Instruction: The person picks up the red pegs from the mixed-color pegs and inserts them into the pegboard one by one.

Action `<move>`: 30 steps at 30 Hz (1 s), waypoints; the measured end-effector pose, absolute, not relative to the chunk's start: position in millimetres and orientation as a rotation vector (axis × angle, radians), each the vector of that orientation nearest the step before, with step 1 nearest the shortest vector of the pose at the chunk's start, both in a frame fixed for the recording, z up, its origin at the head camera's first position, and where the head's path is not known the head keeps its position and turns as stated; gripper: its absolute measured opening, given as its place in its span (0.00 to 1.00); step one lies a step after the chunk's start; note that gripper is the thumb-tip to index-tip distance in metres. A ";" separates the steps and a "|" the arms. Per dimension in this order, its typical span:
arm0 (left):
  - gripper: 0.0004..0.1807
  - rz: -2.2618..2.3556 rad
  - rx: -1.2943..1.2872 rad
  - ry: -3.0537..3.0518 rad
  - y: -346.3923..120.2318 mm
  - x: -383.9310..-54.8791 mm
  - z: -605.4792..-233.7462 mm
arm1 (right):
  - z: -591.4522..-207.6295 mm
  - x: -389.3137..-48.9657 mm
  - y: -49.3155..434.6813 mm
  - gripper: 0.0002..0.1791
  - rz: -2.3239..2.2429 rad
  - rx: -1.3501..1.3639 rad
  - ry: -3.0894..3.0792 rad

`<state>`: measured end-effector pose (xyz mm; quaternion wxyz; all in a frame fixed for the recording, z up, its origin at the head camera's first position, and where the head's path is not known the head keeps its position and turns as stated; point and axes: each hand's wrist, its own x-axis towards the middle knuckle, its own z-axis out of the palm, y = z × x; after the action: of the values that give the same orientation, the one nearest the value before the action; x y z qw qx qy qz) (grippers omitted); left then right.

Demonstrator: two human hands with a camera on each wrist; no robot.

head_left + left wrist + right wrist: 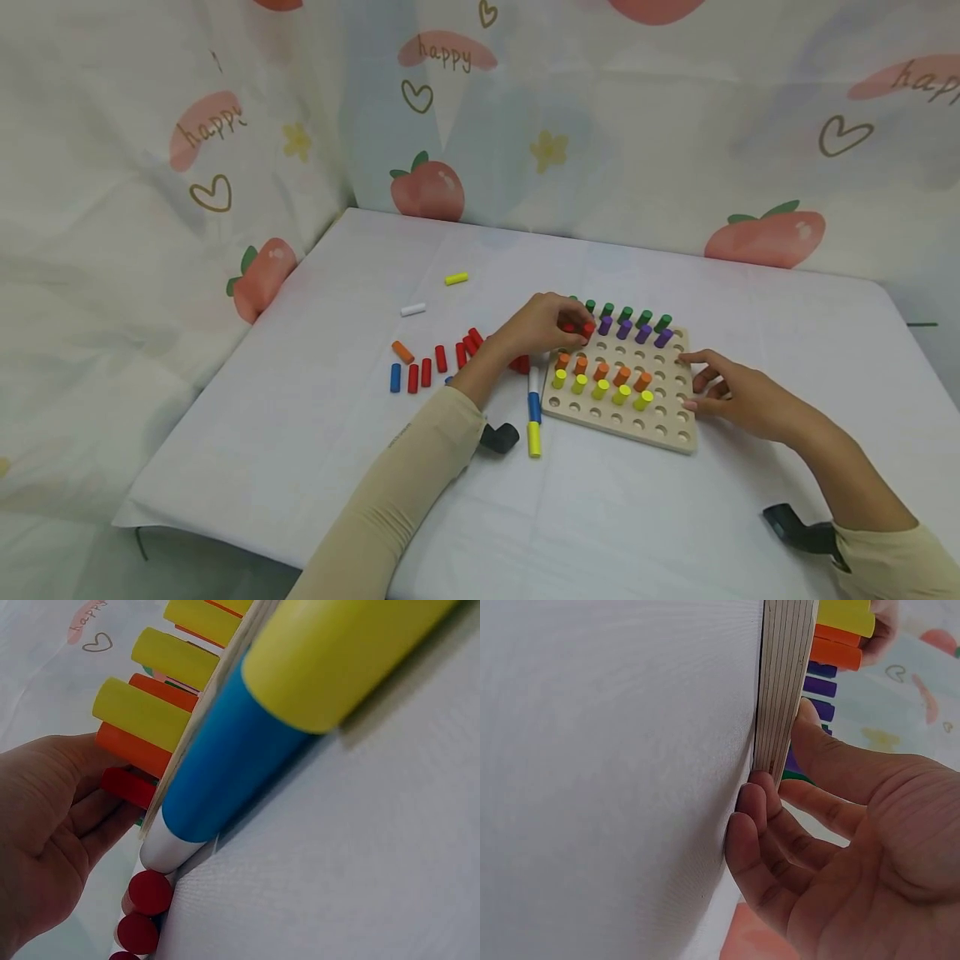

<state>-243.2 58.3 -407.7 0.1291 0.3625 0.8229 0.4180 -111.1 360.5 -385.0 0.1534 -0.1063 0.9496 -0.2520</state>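
Observation:
A wooden pegboard [618,427] with rows of round holes lies on the table. Green pegs [626,314], purple pegs [643,334], orange pegs [602,371] and yellow pegs [600,389] stand in its rows. My left hand [546,323] reaches over the board's far left part and pinches a red peg [588,330], beside the purple row. In the left wrist view a red peg [127,787] shows by the fingers; the fingertips are partly hidden. My right hand [746,402] holds the board's right edge, thumb [808,712] on top and fingers against the side.
Left of the board lie several loose red pegs [441,358], a blue peg [395,377], an orange peg [402,352], a white peg [413,309] and a yellow peg [456,278]. White, blue [534,408] and yellow pegs line up along the board's left side.

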 end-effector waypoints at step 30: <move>0.14 1.211 1.048 2.369 57.5 -242.2 -405.1 | -385.8 -111.3 360.7 0.37 -0.708 -0.336 2.729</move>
<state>-242.2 57.5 -405.1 0.1406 0.3628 0.8202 0.4194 -111.3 360.7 -385.8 0.1507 -0.1169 0.9502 -0.2466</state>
